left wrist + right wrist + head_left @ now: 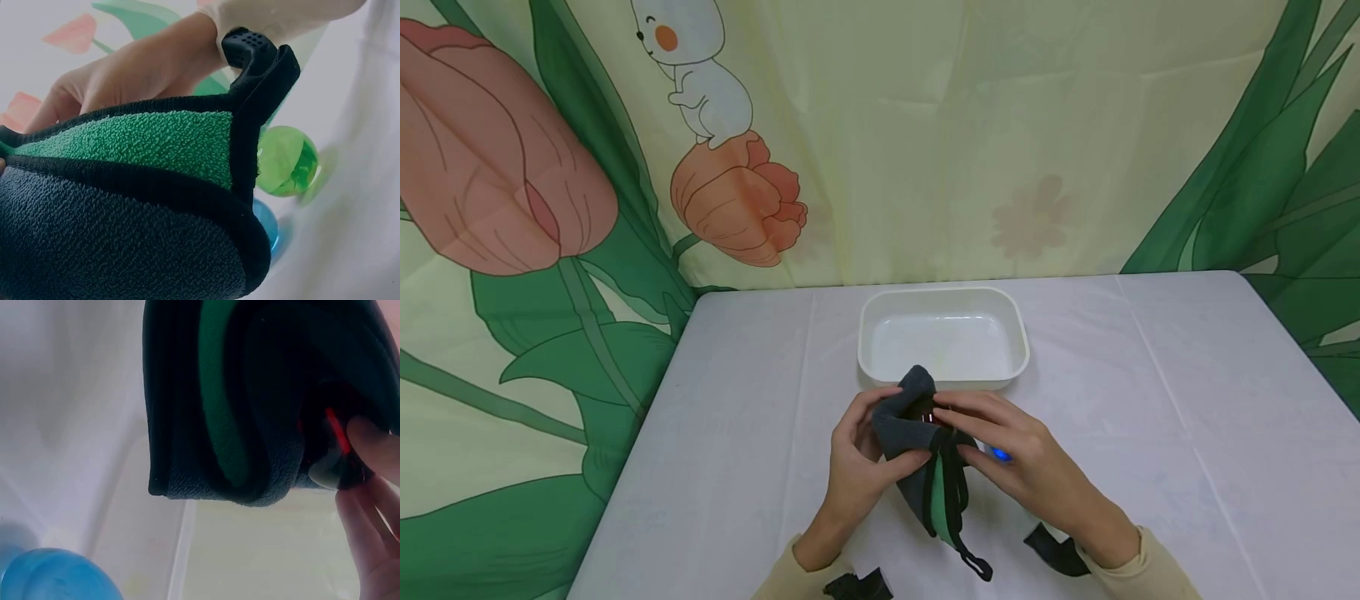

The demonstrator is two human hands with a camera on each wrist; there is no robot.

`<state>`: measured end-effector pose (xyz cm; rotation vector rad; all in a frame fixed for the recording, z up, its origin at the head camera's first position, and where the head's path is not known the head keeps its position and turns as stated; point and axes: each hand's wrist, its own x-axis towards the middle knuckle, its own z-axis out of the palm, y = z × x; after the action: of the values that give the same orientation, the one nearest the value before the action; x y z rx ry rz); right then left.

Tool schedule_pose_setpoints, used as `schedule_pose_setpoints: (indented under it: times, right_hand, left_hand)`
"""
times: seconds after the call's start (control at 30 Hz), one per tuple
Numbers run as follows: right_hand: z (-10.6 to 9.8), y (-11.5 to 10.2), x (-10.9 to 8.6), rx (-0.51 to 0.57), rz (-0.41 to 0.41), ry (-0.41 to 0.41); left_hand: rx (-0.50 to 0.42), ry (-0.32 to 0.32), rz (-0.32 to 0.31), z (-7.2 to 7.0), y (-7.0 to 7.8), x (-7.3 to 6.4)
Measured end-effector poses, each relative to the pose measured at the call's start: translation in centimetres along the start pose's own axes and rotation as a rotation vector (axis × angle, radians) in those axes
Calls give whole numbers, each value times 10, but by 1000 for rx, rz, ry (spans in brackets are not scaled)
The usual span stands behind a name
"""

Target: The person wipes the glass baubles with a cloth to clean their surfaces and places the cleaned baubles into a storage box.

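Observation:
A folded dark blue-grey towel (906,433) with black edging, a green side and a hanging loop is held up between both hands above the table. My left hand (859,458) grips the towel from its left side, thumb in front. Against the towel's fold, my right hand (1030,454) pinches a small glossy, clear ball (331,469) with a red streak. Cloth and fingers cover much of that ball. A clear green ball (287,160) and a clear blue ball (267,224) lie on the table beyond the towel in the left wrist view.
A white rectangular tray (943,293) stands just behind the hands on the white-covered table (737,467). Black straps (1056,550) are at both wrists. A printed curtain (925,167) hangs behind the table.

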<state>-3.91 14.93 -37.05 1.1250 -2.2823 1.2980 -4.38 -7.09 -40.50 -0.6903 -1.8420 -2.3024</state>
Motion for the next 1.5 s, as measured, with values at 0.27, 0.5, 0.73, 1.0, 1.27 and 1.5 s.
schedule_pose_setpoints:
  times: [0.27, 0.5, 0.73, 1.0, 1.27, 1.5]
  right_hand:
    - [6, -7, 2, -39, 149, 105]
    - [7, -7, 2, -71, 88, 112]
    - [6, -1, 4, -104, -141, 99]
    - [8, 3, 5, -102, -174, 106]
    - [7, 1, 2, 44, 81, 75]
    - [5, 0, 2, 188, 298, 38]
  left_hand:
    - [2, 3, -18, -1, -1, -1]
    - [4, 22, 26, -3, 0, 1]
    - [-3, 57, 4, -4, 0, 2]
    - [-26, 16, -5, -3, 0, 1]
    - [-10, -1, -20, -3, -2, 1]
    - [7, 0, 19, -2, -3, 0]
